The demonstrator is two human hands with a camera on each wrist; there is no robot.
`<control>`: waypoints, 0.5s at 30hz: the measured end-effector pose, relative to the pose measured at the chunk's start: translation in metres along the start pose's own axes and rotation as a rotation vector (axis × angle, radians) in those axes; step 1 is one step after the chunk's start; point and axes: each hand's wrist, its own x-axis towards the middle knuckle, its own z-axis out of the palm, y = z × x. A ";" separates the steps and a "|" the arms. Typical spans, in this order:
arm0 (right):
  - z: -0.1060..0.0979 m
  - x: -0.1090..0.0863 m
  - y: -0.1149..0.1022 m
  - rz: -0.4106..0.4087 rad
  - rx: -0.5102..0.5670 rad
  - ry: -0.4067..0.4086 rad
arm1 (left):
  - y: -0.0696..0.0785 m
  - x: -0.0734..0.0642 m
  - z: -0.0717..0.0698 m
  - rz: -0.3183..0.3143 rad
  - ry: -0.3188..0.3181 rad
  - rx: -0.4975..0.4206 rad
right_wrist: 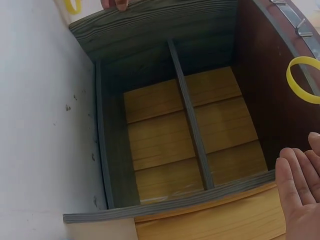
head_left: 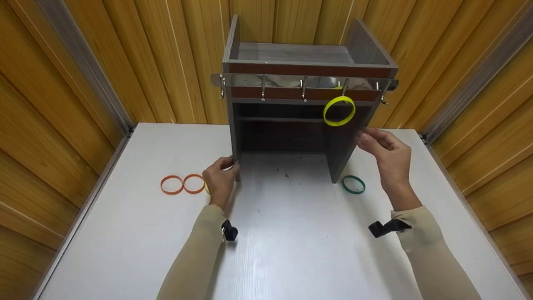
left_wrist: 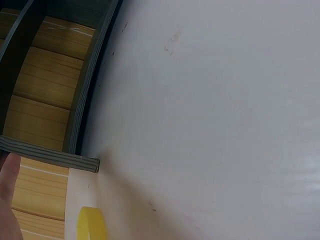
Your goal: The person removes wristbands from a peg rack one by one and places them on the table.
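A grey wooden shelf (head_left: 285,101) stands on the white table, with a metal hook rail (head_left: 283,81) across its front. A yellow ring (head_left: 339,124) hangs from a hook toward the rail's right. My left hand (head_left: 220,179) grips the lower front edge of the left side panel (right_wrist: 150,20), and its fingertips (right_wrist: 120,4) show over that edge in the right wrist view. My right hand (head_left: 391,160) is at the right side panel (head_left: 345,154). In the right wrist view its fingers (right_wrist: 292,182) look fairly straight beside the panel; contact is hard to tell.
Two orange rings (head_left: 171,193) lie left of my left hand, and a yellow ring (left_wrist: 91,225) is partly hidden behind it in the head view. A green ring (head_left: 353,191) lies by the right panel's foot. Wood-patterned walls (head_left: 179,62) surround the table (head_left: 283,250).
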 end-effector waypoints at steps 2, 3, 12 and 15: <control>0.003 0.001 -0.002 -0.005 0.008 -0.009 | 0.000 0.000 0.000 -0.002 -0.004 -0.003; 0.005 0.002 -0.002 -0.002 0.015 -0.012 | 0.001 0.000 0.000 -0.005 -0.004 -0.006; 0.018 0.008 -0.009 -0.015 0.027 -0.040 | -0.001 0.000 0.001 0.000 0.008 0.027; 0.022 0.009 -0.011 -0.020 0.033 -0.042 | -0.001 -0.001 0.002 -0.010 0.004 0.034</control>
